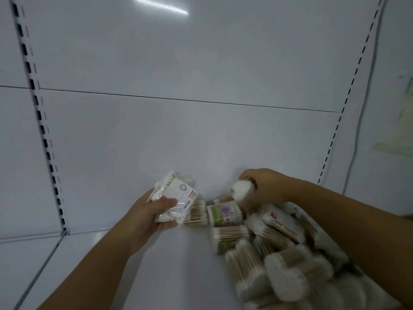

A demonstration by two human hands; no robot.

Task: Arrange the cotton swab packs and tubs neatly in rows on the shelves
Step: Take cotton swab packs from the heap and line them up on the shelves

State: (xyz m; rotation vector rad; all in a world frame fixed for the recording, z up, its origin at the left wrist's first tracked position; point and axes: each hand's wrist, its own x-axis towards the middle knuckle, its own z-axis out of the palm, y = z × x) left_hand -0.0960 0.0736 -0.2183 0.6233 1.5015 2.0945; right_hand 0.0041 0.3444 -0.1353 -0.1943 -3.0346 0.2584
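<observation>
The left hand (147,218) holds a flat pack of cotton swabs (178,193); the thumb lies on top of the clear wrap and the fingers curl under it; the pack has a white label and sits tilted, just above the shelf (174,265). The right hand (266,186) grips a round tub of swabs (241,191) with the fingers curled round it; the fluffy white tips show at the open side of the hand. Under that hand lies a pile of packs and tubs (279,253), all jumbled on the right side of the shelf; a tub with a green label (224,214) lies on its side between the two hands. Behind is a white back wall (178,142); a post with dark slots (42,130) runs up the left.
</observation>
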